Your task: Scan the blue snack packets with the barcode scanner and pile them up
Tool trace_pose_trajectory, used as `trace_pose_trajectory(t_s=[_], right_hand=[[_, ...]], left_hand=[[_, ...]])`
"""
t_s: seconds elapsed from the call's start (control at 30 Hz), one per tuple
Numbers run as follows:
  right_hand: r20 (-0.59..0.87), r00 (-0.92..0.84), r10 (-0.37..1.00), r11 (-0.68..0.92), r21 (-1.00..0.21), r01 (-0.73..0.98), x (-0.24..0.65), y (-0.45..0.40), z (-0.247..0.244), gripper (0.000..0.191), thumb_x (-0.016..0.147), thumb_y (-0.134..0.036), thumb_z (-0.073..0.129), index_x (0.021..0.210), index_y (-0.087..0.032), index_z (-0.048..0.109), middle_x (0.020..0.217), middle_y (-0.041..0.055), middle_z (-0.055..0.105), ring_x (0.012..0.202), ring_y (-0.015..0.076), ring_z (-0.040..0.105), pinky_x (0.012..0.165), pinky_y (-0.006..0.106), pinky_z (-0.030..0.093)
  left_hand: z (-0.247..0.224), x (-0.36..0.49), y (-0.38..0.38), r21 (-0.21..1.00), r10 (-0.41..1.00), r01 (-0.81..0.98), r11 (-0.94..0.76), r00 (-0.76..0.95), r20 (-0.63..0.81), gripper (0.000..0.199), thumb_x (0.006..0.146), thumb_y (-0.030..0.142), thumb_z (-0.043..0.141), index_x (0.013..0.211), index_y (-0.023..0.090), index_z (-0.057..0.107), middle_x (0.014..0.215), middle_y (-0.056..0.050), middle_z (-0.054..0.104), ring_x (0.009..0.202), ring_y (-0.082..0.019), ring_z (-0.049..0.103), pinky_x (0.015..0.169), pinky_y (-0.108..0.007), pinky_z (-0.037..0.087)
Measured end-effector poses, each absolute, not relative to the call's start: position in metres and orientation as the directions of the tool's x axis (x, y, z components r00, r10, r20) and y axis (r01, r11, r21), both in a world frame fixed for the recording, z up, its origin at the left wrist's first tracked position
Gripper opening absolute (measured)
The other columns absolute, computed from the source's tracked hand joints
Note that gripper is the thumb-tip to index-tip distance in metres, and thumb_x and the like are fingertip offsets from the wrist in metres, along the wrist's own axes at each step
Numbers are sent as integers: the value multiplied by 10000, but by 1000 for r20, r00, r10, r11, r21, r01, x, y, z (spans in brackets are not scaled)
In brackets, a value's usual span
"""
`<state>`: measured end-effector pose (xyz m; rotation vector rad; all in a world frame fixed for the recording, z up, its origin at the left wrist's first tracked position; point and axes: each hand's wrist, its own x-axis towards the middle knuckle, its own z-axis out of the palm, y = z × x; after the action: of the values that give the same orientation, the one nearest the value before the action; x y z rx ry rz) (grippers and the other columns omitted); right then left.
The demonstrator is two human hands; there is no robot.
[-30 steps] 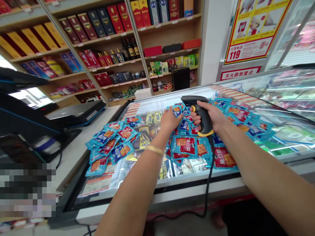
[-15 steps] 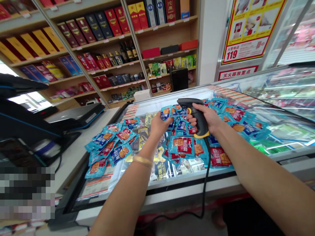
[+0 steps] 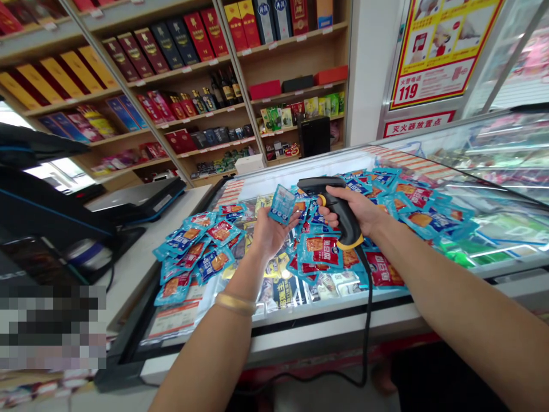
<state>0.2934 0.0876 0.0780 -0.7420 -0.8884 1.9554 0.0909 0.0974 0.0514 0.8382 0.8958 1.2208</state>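
My left hand (image 3: 271, 233) holds up a small blue snack packet (image 3: 283, 204), its printed back turned toward me. In my right hand (image 3: 349, 207) is a black and yellow barcode scanner (image 3: 348, 223), fingers wrapped round its handle. The scanner's head points left, toward the packet, a short gap apart. Under and beyond both hands lies a pile of red and blue snack packets (image 3: 319, 252) on the glass top. A second pile of such packets (image 3: 180, 243) lies to the left of my left hand.
The packets lie on a glass-topped freezer (image 3: 317, 313) with goods beneath the glass. A black scanner cord (image 3: 368, 320) hangs over its front edge. A counter (image 3: 143, 252) with dark devices stands at left. Shelves of boxes (image 3: 180, 46) rise behind; a red and yellow poster (image 3: 441, 51) hangs at right.
My left hand has lifted a packet off the pile and turned its back side up. The scanner in my right hand has shifted slightly left.
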Motion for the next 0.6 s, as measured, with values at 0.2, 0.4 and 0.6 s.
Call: trace_pose_trajectory(t_s=[0.2,0.4,0.6], right_hand=[[-155,-483,862,-385,-819,-425,295,89,77,269,952,-379,546,806,-155,576,606,16,572,438,90,485,412,188,459],[-167,-469,867,-391,-812,-433,295,88,77,277,967,-367,509,815,-147,578,600,17,566,436,88,483,413,183,457],[-165,-452,876,-389,-797,-462,289,85,82,238,955,-356,511,837,-160,574,596,14,559,435,94,466,399,186,447]], left_hand=[[53,92,97,896,985,-413,162,126,-120,456,889,393,300,1003,145,664,1094,-151,747,1088,-227,696,964,-355,537],[54,93,95,890,987,-432,149,120,-108,464,911,384,279,1010,139,660,1044,-147,755,1044,-230,711,958,-369,535],[51,81,104,975,985,-199,-103,-155,73,412,941,379,374,1200,163,611,1078,-108,731,1001,-204,711,936,-368,540]])
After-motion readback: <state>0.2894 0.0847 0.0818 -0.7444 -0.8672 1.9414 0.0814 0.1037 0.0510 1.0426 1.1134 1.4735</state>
